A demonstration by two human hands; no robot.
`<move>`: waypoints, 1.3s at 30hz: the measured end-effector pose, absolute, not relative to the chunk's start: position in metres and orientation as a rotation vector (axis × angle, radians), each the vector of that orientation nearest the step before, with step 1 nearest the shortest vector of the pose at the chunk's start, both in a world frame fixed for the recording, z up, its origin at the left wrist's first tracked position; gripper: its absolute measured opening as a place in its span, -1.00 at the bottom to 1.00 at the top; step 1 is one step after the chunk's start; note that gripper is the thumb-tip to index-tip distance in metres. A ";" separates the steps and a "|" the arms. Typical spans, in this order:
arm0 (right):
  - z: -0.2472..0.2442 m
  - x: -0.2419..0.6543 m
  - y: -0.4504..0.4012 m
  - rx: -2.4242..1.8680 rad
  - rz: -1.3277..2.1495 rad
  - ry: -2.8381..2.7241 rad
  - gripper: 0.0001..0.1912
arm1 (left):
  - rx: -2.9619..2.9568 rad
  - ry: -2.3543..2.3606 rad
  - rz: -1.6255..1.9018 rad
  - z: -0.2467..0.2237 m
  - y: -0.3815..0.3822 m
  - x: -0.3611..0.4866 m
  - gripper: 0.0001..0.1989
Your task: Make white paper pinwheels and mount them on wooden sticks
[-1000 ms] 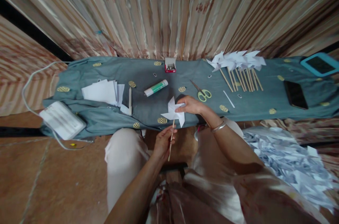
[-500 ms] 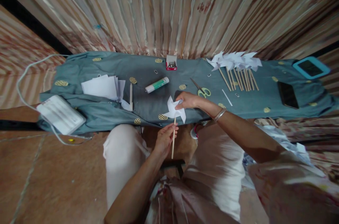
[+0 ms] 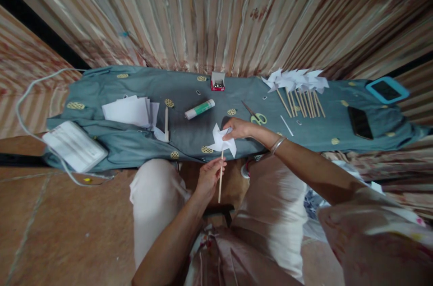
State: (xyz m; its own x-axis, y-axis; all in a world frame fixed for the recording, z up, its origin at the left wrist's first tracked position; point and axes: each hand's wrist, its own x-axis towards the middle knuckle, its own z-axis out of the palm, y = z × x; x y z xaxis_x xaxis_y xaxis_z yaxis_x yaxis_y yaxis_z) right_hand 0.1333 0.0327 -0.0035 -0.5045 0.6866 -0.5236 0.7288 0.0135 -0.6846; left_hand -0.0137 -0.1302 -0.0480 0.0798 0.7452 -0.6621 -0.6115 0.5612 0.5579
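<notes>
A white paper pinwheel [image 3: 221, 140] on a thin wooden stick [image 3: 220, 184] is held over the front edge of the cloth-covered table. My left hand [image 3: 210, 174] pinches the stick below the paper blades. On the upper right of the pinwheel, the fingers of my right hand [image 3: 236, 129] are closed on the paper near its middle; their tips are partly hidden. Scissors [image 3: 259, 117] with light green handles lie just beyond my right hand. Further right, several finished pinwheels [image 3: 297, 80] rest in an overlapping row with their sticks toward me.
On the grey-green cloth [image 3: 189, 137] lie a glue stick [image 3: 200, 109], a small red box of metal pins [image 3: 218, 82], a pen-like stick [image 3: 167, 124] and white paper sheets [image 3: 126, 111]. A white corded box [image 3: 75, 146] sits left; a black phone [image 3: 360, 122] and blue-framed device [image 3: 387, 89] sit right.
Both hands keep nearly the same grip on the pinwheel and its stick. The view has shifted slightly, so the things at the right appear a little further left.
</notes>
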 end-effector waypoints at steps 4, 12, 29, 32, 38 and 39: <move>-0.006 0.134 0.034 1.525 -1.588 2.185 -0.75 | 0.141 1.100 1.030 -0.046 -0.129 -0.014 -0.56; -0.009 0.132 0.037 1.501 -1.626 2.163 -0.79 | 0.175 1.114 1.042 -0.045 -0.129 -0.014 -0.56; -0.008 0.133 0.039 1.464 -1.597 2.194 -0.73 | 0.167 1.107 1.037 -0.047 -0.129 -0.014 -0.59; -0.004 0.134 0.035 1.472 -1.630 2.195 -0.68 | 0.150 1.103 1.045 -0.044 -0.129 -0.013 -0.54; 0.005 0.146 0.014 1.631 -2.014 2.126 -0.52 | 0.185 1.083 1.064 -0.036 -0.127 -0.017 -0.56; 0.006 0.149 0.011 1.684 -2.102 2.093 -0.51 | 0.197 1.088 1.064 -0.034 -0.125 -0.018 -0.57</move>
State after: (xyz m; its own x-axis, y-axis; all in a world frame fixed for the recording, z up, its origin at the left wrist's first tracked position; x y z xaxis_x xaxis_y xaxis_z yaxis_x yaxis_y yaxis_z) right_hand 0.1487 0.0114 0.0063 -0.4851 0.7592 -0.4340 0.4309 -0.2243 -0.8741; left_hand -0.0182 -0.1247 -0.0337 0.0522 0.7806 -0.6228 -0.6054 0.5208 0.6019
